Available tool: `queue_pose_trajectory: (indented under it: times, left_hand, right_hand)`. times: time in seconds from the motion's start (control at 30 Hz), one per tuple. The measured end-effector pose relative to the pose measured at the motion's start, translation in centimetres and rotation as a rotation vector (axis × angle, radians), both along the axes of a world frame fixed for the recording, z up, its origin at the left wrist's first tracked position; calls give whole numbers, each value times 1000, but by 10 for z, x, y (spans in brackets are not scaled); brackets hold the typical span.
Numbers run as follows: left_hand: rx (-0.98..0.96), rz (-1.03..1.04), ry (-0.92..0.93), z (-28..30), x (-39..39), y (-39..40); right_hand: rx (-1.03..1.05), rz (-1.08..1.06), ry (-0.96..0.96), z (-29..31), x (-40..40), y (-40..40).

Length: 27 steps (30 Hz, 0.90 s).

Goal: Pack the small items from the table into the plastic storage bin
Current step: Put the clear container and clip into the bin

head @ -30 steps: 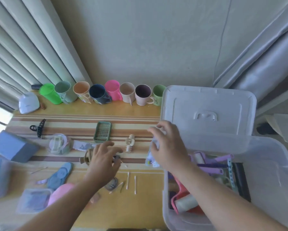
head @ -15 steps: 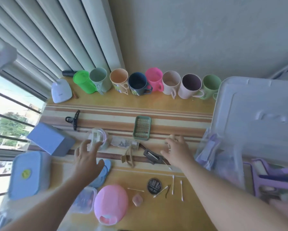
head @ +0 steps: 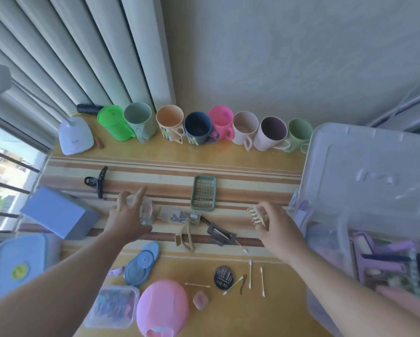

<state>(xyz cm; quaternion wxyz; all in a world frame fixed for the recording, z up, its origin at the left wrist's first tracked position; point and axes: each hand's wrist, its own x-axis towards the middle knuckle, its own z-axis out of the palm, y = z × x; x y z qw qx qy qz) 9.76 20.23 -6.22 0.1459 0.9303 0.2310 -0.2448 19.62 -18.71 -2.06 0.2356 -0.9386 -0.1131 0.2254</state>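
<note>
My right hand [head: 274,224] pinched the beige claw clip [head: 255,214], light, stiff and springy-looking, by its body just beside the storage bin [head: 325,239], while my left hand [head: 128,215], fingers spread, reached over a clear round container [head: 147,211].

Our single head-worn view, close above the table [head: 228,152], facing forward and down toward the far wall [head: 277,57].

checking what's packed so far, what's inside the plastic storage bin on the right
Inside the plastic storage bin I can see purple plastic tools and something pink near its front. Its white lid leans over the far part, and the cloudy wall blurs the rest.
</note>
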Motion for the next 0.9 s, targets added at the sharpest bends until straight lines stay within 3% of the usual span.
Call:
queue_pose_trajectory:
  times: [0.23, 0.33, 0.47, 0.73, 0.9]
  left_hand:
    - [-77, 99, -45, 28, -1, -4]
    - [-34, 88, -240, 67, 6, -32]
    - [-75, -144, -485, 131, 26, -105]
    - [-196, -526, -510, 184, 53, -292]
    - [-227, -667, -536, 202, 56, -396]
  right_hand:
    - [117, -80, -11, 30, -19, -8]
    - [233, -142, -18, 56, -24, -16]
    - [332, -216, -105, 91, -19, -43]
    - [279, -184, -452, 138, -19, -173]
    - [188, -285, -477, 128, -39, -291]
